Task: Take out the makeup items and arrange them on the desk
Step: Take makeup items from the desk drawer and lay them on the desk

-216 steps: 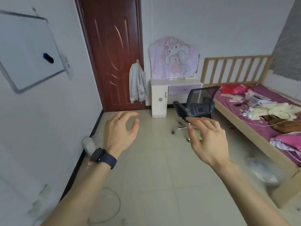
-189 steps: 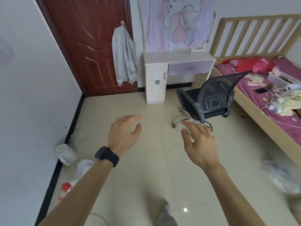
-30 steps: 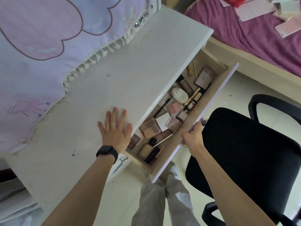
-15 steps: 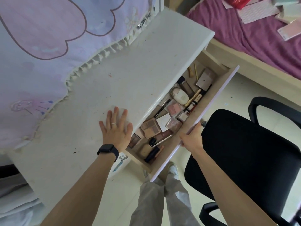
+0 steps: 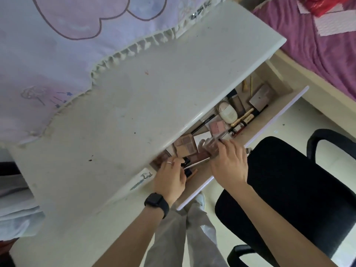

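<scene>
The desk drawer [image 5: 273, 120] stands pulled out and holds several makeup items. Among them are a brown eyeshadow palette [image 5: 185, 146], a pink blush compact [image 5: 216, 126], a cream oval case [image 5: 227, 112], a mirrored compact [image 5: 260, 97] and gold-trimmed tubes [image 5: 242, 119]. My left hand [image 5: 170, 180] reaches into the drawer's near end and pinches the lower corner of the brown palette. My right hand [image 5: 229, 162] curls its fingers round a clear compact [image 5: 210, 146] beside it. A thin silver pencil [image 5: 196, 163] lies between both hands. The white desk top [image 5: 134, 105] carries no makeup.
A purple cartoon cloth [image 5: 57, 45] with a fringe hangs over the back of the desk. A black mesh chair [image 5: 289, 189] stands close to the right of the drawer. The bed with a purple sheet [image 5: 317, 45] lies beyond.
My left hand left the desk top and went into the drawer. My right hand let go of the drawer front and took hold of a compact inside.
</scene>
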`<state>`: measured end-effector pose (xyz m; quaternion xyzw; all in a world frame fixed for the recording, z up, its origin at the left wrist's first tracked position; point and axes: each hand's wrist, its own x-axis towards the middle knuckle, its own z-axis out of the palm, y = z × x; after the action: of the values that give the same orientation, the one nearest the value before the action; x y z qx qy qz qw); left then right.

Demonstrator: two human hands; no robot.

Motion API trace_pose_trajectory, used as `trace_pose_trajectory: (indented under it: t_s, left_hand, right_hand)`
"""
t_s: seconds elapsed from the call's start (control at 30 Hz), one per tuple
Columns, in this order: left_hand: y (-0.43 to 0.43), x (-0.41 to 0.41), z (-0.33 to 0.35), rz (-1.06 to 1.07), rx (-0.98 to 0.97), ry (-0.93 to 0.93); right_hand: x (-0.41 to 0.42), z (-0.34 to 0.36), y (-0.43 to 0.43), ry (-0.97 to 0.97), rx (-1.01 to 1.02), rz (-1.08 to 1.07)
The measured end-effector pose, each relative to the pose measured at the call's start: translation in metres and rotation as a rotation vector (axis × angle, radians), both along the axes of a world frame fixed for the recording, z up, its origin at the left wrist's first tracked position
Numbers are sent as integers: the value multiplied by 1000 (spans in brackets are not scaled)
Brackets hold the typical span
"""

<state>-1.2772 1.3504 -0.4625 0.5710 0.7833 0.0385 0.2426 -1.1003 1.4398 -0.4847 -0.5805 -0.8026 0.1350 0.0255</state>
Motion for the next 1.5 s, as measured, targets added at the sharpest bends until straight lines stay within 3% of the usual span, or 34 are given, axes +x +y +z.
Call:
trace_pose_trajectory:
  t_s: [0.1, 0.17, 0.3, 0.53, 0.63, 0.87, 1.0, 1.17, 1.33, 1.5]
  left_hand:
    - [3, 3, -23, 65, -249, -13]
    - [8, 3, -31, 62, -305, -6]
    - [17, 3, -40, 55, -337, -14]
    - [10, 0, -60, 53, -284, 6]
    - [9, -3, -55, 107, -190, -90]
    - [-9, -13, 1, 292, 174, -369]
    - [-22, -36, 56, 548, 400, -549]
    - [-39, -116, 96, 861, 563, -613]
    - [-74, -212, 86, 998, 600, -440]
    - [-106, -280, 73, 1083, 624, -416]
  right_hand:
    - [-21, -7, 29, -331, -186, 120]
    - [-34, -16, 43, -455, -312, 112]
    - [-52, -29, 54, -407, -479, 47]
    - [-51, -31, 47, -306, -507, 74]
    - [-46, -12, 49, -211, -553, 40]
    - [-22, 55, 28, 232, -543, -87]
    - [-49, 79, 13, 355, -508, -73]
    - [-143, 94, 4, 385, -437, 105]
    - [-249, 91, -21, 290, -369, 303]
    - [-335, 83, -51, 171, -315, 418]
